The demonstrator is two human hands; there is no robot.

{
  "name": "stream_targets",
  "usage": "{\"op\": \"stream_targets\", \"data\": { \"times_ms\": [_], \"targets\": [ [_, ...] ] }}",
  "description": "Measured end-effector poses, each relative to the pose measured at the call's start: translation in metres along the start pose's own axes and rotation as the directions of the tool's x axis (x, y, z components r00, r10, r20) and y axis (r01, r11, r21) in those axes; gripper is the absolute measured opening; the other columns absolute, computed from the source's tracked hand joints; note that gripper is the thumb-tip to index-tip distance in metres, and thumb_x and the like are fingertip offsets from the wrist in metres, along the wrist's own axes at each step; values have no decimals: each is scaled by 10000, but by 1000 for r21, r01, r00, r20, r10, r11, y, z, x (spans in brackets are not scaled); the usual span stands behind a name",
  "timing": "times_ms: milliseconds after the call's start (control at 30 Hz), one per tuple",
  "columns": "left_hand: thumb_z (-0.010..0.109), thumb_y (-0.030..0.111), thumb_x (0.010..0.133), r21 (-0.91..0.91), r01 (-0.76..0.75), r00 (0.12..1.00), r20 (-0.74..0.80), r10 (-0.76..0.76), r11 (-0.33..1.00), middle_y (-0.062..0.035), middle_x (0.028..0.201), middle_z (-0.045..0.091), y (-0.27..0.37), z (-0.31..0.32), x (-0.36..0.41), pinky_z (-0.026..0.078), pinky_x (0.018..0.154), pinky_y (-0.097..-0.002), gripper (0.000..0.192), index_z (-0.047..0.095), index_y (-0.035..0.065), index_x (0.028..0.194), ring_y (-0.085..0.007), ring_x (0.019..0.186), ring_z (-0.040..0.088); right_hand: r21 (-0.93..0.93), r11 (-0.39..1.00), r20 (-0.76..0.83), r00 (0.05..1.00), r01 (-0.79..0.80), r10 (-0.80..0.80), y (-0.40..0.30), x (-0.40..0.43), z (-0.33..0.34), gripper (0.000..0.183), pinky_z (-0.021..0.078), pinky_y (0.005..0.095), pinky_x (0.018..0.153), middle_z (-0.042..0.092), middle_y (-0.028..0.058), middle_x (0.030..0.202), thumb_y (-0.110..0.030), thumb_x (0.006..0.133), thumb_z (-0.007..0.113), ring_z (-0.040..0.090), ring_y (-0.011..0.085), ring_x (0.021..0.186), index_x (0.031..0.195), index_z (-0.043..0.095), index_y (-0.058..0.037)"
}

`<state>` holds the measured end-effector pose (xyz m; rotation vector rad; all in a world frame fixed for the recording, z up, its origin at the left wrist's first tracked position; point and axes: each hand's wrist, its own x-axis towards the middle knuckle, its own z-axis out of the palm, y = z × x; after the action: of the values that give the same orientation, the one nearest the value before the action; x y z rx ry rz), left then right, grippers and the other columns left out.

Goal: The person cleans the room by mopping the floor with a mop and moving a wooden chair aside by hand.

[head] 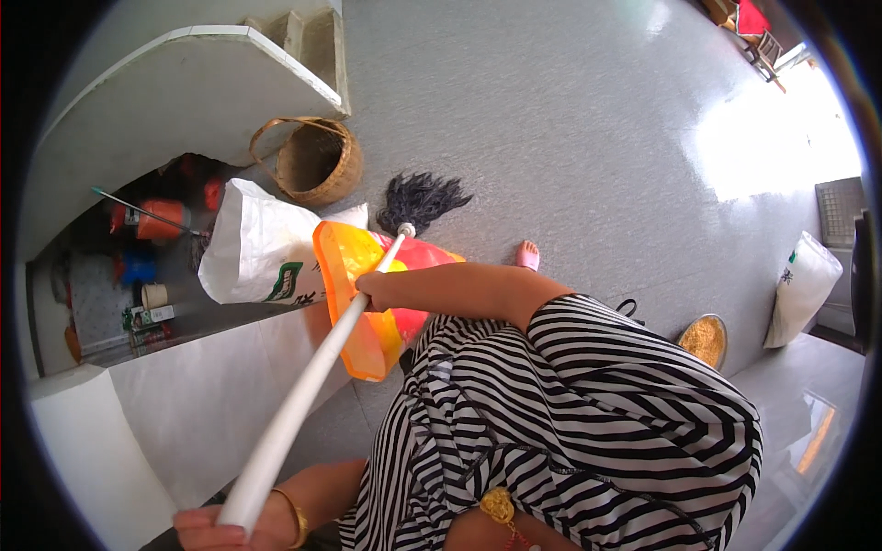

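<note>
A white-handled mop [317, 372] runs from the lower left up to its dark grey string head [420, 200], which lies on the floor. My left hand [231, 527], with a gold bangle at its wrist, holds the handle's top end. Farther down the handle, my right hand [372, 290] is closed around it, with my right arm reaching across in front of my striped clothing. Below the right hand, an orange, yellow and red bag [358, 324] stands partly behind the handle. A white woven sack [255, 241] bearing writing is beside that bag.
A wicker basket [320, 162] stands near the concrete stairs [310, 48]. Various items, including a red container [162, 219], lie under the stairs. A round pan of yellow grain [704, 341] is on the floor at right, near another white sack [803, 289]. A low tiled wall [227, 386] borders the left.
</note>
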<state>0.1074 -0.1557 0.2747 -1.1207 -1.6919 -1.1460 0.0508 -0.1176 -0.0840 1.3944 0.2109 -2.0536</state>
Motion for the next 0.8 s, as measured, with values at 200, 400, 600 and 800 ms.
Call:
{"op": "stream_targets", "data": {
  "times_ms": [200, 400, 600, 800],
  "targets": [
    [378, 84, 749, 104, 168, 939, -320, -127, 980, 0, 397, 191, -32, 12, 6, 269, 475, -280, 187, 406, -100, 766, -102, 371, 204, -25, 994, -76, 992, 103, -104, -13, -2, -8, 212, 491, 364, 538, 476, 106, 806, -65, 737, 419, 536, 229, 653, 939, 371, -23],
    [392, 95, 762, 16, 296, 917, -284, -279, 955, 8, 414, 208, -70, -3, -3, 296, 488, -272, 204, 428, -102, 805, -84, 397, 227, -11, 982, -103, 977, 189, -189, -39, 10, -42, 168, 489, 388, 538, 478, 140, 779, -47, 695, 467, 536, 270, 663, 848, 411, -6],
    [409, 85, 752, -174, 526, 819, -161, -551, 833, 23, 430, 246, -80, 15, -35, 260, 426, -211, 156, 434, -65, 790, -58, 384, 213, 2, 958, -161, 945, 287, -283, -70, 21, -101, 240, 492, 406, 517, 465, 142, 855, -81, 697, 459, 532, 267, 707, 913, 372, -22],
    [434, 81, 729, -269, 760, 647, 226, -728, 592, -17, 517, 429, -82, 64, -121, 374, 499, -221, 135, 468, -46, 763, -76, 467, 394, 186, 871, -319, 866, 455, -385, -137, 20, -230, 220, 462, 423, 590, 464, 149, 835, -108, 720, 436, 513, 275, 731, 916, 377, -27]
  ]
}}
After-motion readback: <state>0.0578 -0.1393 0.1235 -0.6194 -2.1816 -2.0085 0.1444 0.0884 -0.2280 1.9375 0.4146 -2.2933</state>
